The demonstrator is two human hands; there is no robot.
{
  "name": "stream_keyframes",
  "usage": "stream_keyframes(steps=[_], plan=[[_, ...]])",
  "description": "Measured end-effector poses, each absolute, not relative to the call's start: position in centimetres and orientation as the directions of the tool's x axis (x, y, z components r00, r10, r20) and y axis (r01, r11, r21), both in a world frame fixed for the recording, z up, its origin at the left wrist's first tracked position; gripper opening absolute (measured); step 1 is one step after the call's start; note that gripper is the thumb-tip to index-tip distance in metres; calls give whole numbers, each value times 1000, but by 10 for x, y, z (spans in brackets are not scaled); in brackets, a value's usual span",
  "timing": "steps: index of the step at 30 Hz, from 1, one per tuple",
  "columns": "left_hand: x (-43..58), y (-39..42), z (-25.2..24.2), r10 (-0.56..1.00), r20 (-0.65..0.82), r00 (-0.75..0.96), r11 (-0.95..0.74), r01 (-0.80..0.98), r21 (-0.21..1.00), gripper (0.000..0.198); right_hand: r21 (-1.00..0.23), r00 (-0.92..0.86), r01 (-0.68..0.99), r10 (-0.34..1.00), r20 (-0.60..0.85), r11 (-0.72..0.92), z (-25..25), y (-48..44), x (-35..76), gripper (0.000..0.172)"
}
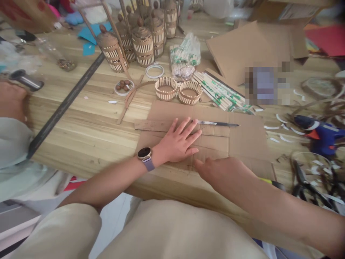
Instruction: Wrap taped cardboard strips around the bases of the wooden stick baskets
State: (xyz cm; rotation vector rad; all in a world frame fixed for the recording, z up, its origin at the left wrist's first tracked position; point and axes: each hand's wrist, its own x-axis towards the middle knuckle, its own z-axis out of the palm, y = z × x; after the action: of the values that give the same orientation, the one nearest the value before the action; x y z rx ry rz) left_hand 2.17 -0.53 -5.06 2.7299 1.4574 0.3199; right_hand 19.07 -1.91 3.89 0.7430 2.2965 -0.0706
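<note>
My left hand (181, 142), a watch on its wrist, lies with fingers spread on a cardboard strip (153, 125) and the cardboard sheet (245, 140) under it. A pen (218, 123) rests on the strip, just right of my left fingertips. My right hand (219, 171) is at the sheet's near edge, its fingers curled downward; what they hold, if anything, is hidden. A yellow-green and black tool handle (272, 183) shows partly behind my right forearm.
Two small stick baskets (165, 89) and wrapped chopsticks (218, 90) lie beyond the sheet. Lantern-like bamboo pieces (142, 45) stand behind. At right are a blue glue gun (323, 135) and scissors (304, 183). Another person's hand (12, 100) is at far left, past a dark bar (67, 104).
</note>
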Motion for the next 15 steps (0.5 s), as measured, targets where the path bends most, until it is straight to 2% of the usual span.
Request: stream_keyframes(steps=[8,13,15], plan=[[20,-5,-52,813,189,550,-574,812,105,63,131,-582,550,491,-648,825,39,-19,190,38],[17,-4,-56,791,251,558,-596,796,108,59,68,-690,523,469,-552,850,46,-22,194,33],[17,-3,-59,782,261,565,-606,788,111,59,67,-688,514,458,-564,855,47,-22,197,35]])
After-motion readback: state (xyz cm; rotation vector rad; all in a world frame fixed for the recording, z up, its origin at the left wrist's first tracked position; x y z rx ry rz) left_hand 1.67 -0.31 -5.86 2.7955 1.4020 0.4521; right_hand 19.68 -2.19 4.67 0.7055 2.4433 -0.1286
